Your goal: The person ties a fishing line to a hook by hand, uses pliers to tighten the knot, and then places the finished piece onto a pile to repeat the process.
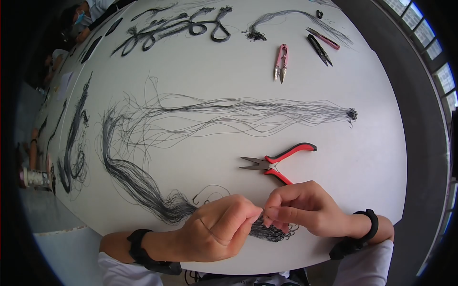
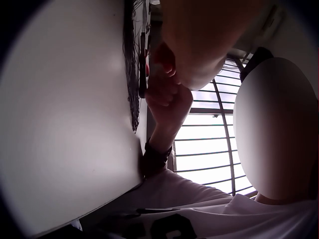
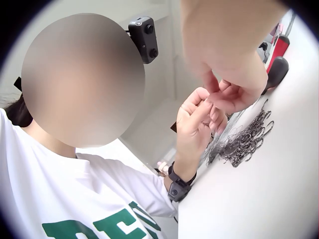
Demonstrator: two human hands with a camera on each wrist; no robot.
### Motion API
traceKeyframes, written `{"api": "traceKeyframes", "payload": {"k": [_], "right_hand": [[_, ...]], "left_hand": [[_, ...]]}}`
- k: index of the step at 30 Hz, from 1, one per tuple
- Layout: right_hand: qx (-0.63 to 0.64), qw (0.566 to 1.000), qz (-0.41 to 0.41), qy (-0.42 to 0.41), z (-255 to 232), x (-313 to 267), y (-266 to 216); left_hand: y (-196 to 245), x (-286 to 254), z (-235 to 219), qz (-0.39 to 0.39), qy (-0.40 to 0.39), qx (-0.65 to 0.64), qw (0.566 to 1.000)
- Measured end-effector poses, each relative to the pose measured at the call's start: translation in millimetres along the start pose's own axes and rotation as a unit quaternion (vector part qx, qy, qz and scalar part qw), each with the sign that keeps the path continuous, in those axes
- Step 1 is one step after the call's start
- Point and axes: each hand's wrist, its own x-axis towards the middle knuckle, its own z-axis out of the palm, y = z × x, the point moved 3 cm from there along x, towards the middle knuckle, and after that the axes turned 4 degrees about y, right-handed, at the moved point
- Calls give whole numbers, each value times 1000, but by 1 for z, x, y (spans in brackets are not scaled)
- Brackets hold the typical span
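Note:
Both hands meet fingertip to fingertip close over the near part of the table. My left hand [image 1: 217, 229] pinches a thin fishing line between thumb and forefinger. My right hand [image 1: 307, 209] has its thumb and forefinger pinched at the same spot, the small bit between them mostly hidden by the fingertips. Beneath the hands lies a heap of dark fish hooks [image 1: 273, 233], seen also as hooks [image 3: 249, 144] in the right wrist view. From it a thick bundle of dark fishing lines [image 1: 138, 183] runs leftward, partly behind the left hand.
Red-handled pliers [image 1: 279, 162] lie just beyond the right hand. Loose lines [image 1: 238, 107] stretch across mid-table to a hook cluster [image 1: 351, 114]. Farther back are pink thread snips [image 1: 281, 62], black snips [image 1: 319, 50] and looped line bundles [image 1: 176, 28]. Other people sit at far left.

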Motion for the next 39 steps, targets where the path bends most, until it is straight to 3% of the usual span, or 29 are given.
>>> {"api": "traceKeyframes", "payload": {"k": [6,8,9,10,11,12,13,14,15,16,18,19,23,25,26,28,30,34,36,37,38,39], "right_hand": [[22,1000,-12,10,-3,0,-1],[-12,997,-58,48,-5,1,-1],[-13,997,-59,48,-6,1,-1],[-96,986,-111,85,-9,1,-5],[-178,963,-163,122,-12,0,-11],[-181,961,-165,125,-13,0,-15],[-269,926,-208,162,-15,-2,-22],[-354,880,-247,198,-17,-4,-29],[-358,874,-247,218,-21,-4,-31],[-363,871,-245,222,-27,-2,-33],[-374,853,-249,265,-39,2,-38],[-365,854,-238,284,-42,4,-39],[-399,827,-238,317,-61,8,-38],[-405,817,-226,342,-75,7,-39],[-410,808,-214,366,-83,7,-39],[-417,799,-222,372,-97,5,-40],[-418,778,-214,417,-111,0,-41],[-421,762,-199,450,-130,-10,-44],[-429,750,-193,465,-135,-14,-45],[-436,742,-184,475,-141,-16,-44],[-443,733,-175,485,-147,-18,-42],[-435,737,-177,485,-152,-20,-40]], "left_hand": [[1,11,-9,17,54,-119,991],[4,13,-19,-14,56,-298,953],[3,14,-26,-22,-31,-352,935],[5,16,-30,-20,-31,-351,936],[6,19,-35,-67,-5,-441,895],[6,22,-38,-111,19,-527,842],[7,25,-41,-105,16,-529,842],[6,28,-46,-123,61,-601,787],[2,31,-49,-142,104,-667,724],[-1,35,-51,-138,100,-672,721],[-17,41,-55,-172,155,-696,680],[-23,43,-52,-194,145,-719,652],[-58,38,-51,-267,89,-700,657],[-72,34,-50,-283,-28,-665,691],[-74,32,-50,-281,-26,-666,690],[-79,30,-55,-420,197,-542,700],[-88,29,-64,-407,207,-517,724],[-105,25,-80,-325,256,-589,694],[-102,29,-91,-277,339,-566,698],[-107,27,-99,-222,315,-610,693],[-104,29,-102,-222,317,-610,692],[-94,32,-107,-217,349,-631,658]]}}
